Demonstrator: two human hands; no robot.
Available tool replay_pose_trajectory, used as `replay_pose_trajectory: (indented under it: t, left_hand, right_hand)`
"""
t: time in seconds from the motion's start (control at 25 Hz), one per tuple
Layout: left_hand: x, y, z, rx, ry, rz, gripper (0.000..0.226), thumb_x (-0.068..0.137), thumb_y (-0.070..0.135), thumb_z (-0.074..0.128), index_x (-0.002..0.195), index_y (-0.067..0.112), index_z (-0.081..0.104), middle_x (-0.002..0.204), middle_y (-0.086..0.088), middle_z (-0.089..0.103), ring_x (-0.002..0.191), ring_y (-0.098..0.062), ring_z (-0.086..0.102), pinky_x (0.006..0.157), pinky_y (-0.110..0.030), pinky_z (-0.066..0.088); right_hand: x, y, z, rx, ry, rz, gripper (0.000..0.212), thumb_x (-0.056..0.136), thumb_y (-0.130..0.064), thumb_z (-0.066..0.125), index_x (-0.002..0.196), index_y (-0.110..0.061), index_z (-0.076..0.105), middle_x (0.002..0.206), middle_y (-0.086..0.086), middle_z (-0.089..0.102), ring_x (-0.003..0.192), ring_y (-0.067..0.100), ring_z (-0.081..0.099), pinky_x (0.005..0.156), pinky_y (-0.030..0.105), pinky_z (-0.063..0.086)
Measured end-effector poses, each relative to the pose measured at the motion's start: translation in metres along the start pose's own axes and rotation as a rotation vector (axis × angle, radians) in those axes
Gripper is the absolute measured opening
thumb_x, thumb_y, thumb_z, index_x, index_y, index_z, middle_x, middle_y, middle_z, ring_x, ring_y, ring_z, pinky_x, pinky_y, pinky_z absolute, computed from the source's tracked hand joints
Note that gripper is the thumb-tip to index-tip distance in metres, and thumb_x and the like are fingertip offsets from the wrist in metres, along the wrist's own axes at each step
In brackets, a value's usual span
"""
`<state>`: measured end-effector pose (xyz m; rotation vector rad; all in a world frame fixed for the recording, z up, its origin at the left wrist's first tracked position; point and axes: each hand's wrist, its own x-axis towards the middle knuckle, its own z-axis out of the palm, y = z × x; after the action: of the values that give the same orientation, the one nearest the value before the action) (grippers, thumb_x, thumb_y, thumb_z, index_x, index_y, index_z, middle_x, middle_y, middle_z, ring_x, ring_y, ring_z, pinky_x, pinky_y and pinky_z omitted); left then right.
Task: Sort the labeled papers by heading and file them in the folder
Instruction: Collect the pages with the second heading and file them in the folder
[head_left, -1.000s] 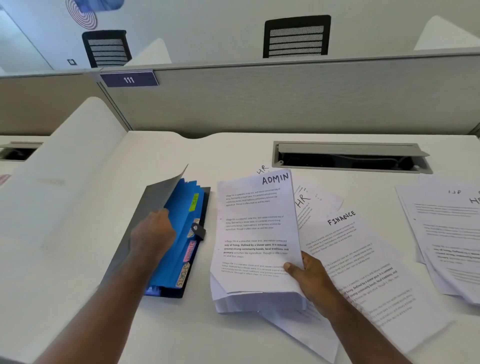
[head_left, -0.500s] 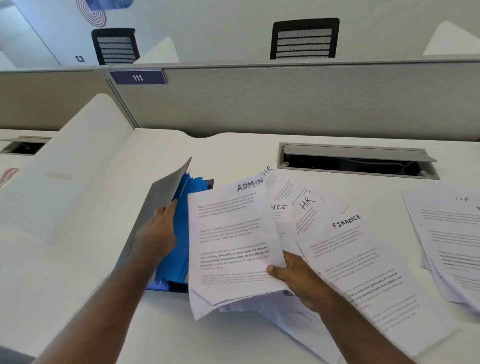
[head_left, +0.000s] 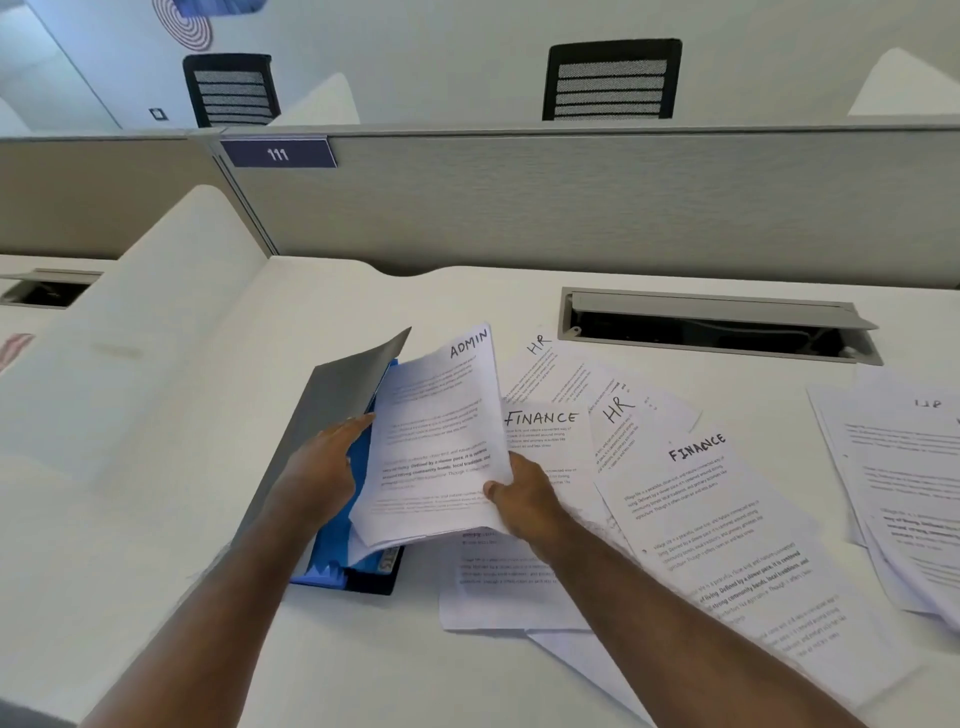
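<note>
So the right hand (head_left: 519, 501) is pinching the ADMIN stack (head_left: 436, 447) at its lower right corner, thumb on top, fingers underneath, and tilting it over the open folder (head_left: 332, 405). That corner grip makes sense to me: it leaves the far edge free to slide down between the blue dividers (head_left: 332, 551). The left hand (head_left: 324, 467) has its fingers straight and pressed flat against the inside of the grey cover, propping it up so the pockets stay exposed. Can't really tell which divider the stack is aimed at, the paper hides the tabs.

The rest is spread on the desk (head_left: 156, 519) to the right of the folder: two FINANCE sheets (head_left: 701, 519) and a couple of HR sheets (head_left: 618, 410) fanned with the headings showing, probably so they're readable at a glance. Another pile (head_left: 893, 478) sits well apart at the far right, heading mostly cut off. So I'd say ADMIN goes in first, everything else is waiting.
</note>
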<state>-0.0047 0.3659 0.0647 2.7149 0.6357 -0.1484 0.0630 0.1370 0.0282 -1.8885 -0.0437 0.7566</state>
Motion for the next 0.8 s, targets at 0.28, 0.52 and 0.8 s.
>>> replay_pose_trajectory:
  t: [0.28, 0.52, 0.8]
  left_hand:
    - [0.0, 0.013, 0.006, -0.037, 0.021, 0.004, 0.055, 0.099, 0.005, 0.046, 0.151, 0.025, 0.041, 0.152, -0.004, 0.047, 0.128, -0.024, 0.054, 0.102, -0.035, 0.047]
    - [0.001, 0.012, 0.012, -0.051, 0.032, -0.018, 0.058, 0.097, 0.004, 0.049, 0.151, 0.025, 0.04, 0.154, -0.002, 0.045, 0.13, -0.023, 0.053, 0.104, -0.036, 0.048]
    - [0.004, 0.02, 0.022, -0.061, -0.012, -0.007, 0.069, 0.091, 0.009, 0.065, 0.152, 0.024, 0.037, 0.151, -0.003, 0.048, 0.133, -0.022, 0.051, 0.112, -0.034, 0.039]
  right_hand:
    - [-0.003, -0.012, 0.059, -0.128, -0.126, -0.084, 0.043, 0.097, -0.024, 0.045, 0.14, -0.018, 0.042, 0.14, 0.009, 0.053, 0.126, 0.029, 0.05, 0.106, 0.034, 0.038]
    - [0.017, -0.032, 0.071, -0.246, -0.144, -0.062, 0.039, 0.087, -0.016, 0.044, 0.126, -0.017, 0.049, 0.124, 0.01, 0.06, 0.107, 0.029, 0.059, 0.09, 0.033, 0.049]
    - [0.02, -0.036, 0.099, -0.336, -0.228, -0.09, 0.026, 0.093, -0.02, 0.047, 0.114, -0.012, 0.06, 0.111, 0.013, 0.065, 0.099, 0.032, 0.062, 0.087, 0.042, 0.053]
